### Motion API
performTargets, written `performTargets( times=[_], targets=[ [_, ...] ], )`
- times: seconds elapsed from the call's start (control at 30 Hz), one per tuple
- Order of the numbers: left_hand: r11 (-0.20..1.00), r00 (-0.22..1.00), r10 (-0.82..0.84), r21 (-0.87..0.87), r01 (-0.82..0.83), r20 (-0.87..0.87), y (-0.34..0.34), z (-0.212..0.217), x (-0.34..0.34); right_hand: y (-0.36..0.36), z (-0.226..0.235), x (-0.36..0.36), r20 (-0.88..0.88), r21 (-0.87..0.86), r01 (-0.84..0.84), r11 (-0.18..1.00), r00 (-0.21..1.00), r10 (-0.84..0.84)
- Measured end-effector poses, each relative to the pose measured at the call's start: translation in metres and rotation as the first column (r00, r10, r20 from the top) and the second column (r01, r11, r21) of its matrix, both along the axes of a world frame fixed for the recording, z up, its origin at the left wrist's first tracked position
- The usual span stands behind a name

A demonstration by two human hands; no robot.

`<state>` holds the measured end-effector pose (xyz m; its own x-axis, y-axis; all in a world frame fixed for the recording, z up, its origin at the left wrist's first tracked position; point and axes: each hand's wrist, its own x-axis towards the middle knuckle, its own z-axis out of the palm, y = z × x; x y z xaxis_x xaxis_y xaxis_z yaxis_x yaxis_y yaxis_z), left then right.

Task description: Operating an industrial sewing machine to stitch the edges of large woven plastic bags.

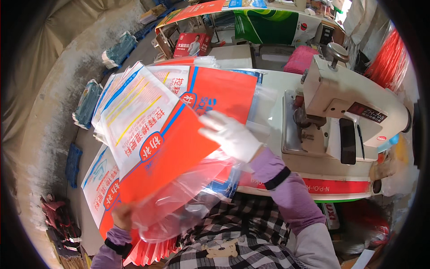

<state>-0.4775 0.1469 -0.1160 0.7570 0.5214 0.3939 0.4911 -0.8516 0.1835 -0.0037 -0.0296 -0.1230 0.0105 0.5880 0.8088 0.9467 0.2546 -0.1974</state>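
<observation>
A printed sack (168,150), white at one end and orange-red at the other, lies slantwise in front of me. A clear plastic liner (179,197) sticks out of its near end. My left hand (123,216), bare, is closed on the sack's near left corner beside the liner. Over the sack's right edge is my right hand (230,136) in a white glove, slightly blurred, its fingers stretched out; whether it touches the sack I cannot tell. Similar sacks (228,87) lie in a pile beneath and behind.
An industrial sewing machine (333,89) stands at the right on a white table (273,92), with a dark phone (347,141) lying against it. Red strands (389,60) hang at the far right. Tied bundles (87,104) lie on the left, and red sack edges (152,253) stack near my lap.
</observation>
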Motion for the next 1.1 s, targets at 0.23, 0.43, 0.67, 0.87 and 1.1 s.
performTargets(
  times=[0.23, 0.43, 0.67, 0.87, 1.1],
  targets=[
    [0.856, 0.821, 0.036, -0.442, 0.268, 0.569, 0.122, 0.183, 0.228, 0.007, 0.063, -0.184, -0.389, -0.167, -0.397, 0.903, 0.868, 0.309],
    [0.628, 0.727, -0.616, 0.366, 0.686, -0.305, 0.071, 0.116, 0.495, -0.117, -0.056, -0.101, -0.999, 0.015, 0.259, 0.966, -0.031, 0.024],
    [0.236, 0.233, -0.972, -0.267, 0.934, -0.045, -0.086, -0.041, 0.634, -0.243, -0.076, -0.140, -0.947, -0.308, 0.550, 0.776, -0.253, -0.197],
    [0.084, 0.085, -0.996, -0.017, 0.996, 0.036, -0.123, -0.071, 0.624, -0.278, -0.131, -0.143, -0.487, -0.611, 0.569, 0.550, 0.277, -0.828],
    [0.089, 0.062, -0.905, -0.044, 0.995, -0.420, -0.136, -0.066, 0.629, -0.281, -0.106, -0.186, -0.794, -0.600, 0.428, 0.676, -0.214, -0.569]
  ],
)
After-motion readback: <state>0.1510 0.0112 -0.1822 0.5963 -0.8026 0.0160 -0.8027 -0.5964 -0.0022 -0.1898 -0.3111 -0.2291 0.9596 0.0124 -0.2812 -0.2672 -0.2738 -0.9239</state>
